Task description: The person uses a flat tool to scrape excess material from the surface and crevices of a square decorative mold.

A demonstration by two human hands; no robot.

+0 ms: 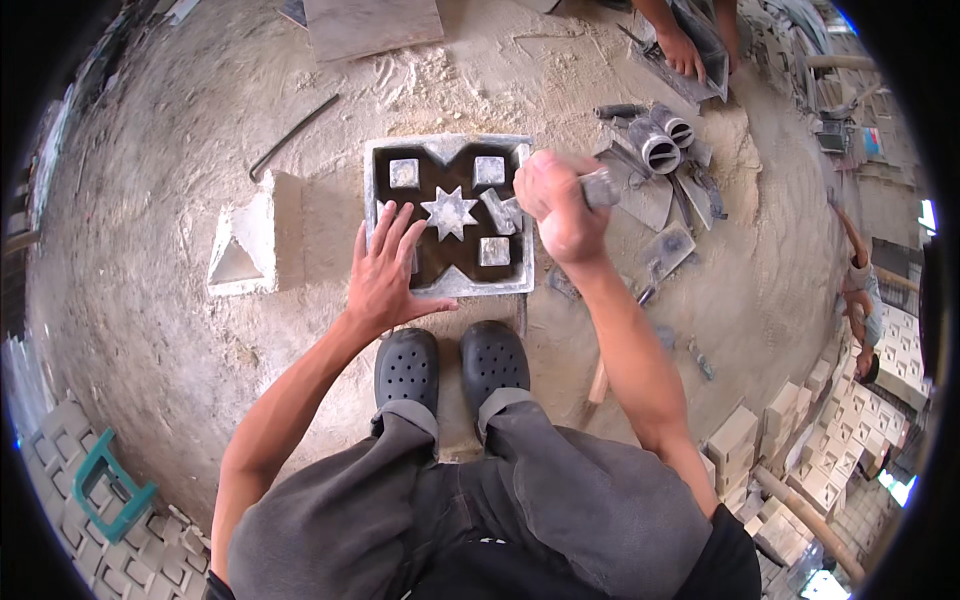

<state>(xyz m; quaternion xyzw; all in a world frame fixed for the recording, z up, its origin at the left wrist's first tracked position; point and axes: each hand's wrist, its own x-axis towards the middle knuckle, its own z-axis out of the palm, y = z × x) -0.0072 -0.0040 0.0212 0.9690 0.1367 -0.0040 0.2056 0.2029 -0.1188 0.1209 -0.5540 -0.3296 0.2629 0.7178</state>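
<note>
A grey, dusty rectangular mould [528, 270] lies on the ground in front of my feet. Inside it are a star-shaped core [449, 213] and several square blocks, one mostly hidden by my left hand. My left hand [380, 268] rests on the mould's left side, fingers spread and thumb along the near edge. My right hand [562, 208] is a fist around what looks like a dusty hammer; its head [497, 213] is over the mould's right part, right of the star. The grip's thick end sticks out to the right of the fist, slightly blurred.
Left of the mould stands a pale cast block [243, 246], with a bent metal bar [293, 137] beyond. Tubes [661, 154], plates and a trowel [667, 252] lie to the right. Another person's hand [683, 52] works at a grey mould, far right. Stacked blocks [735, 448] stand lower right.
</note>
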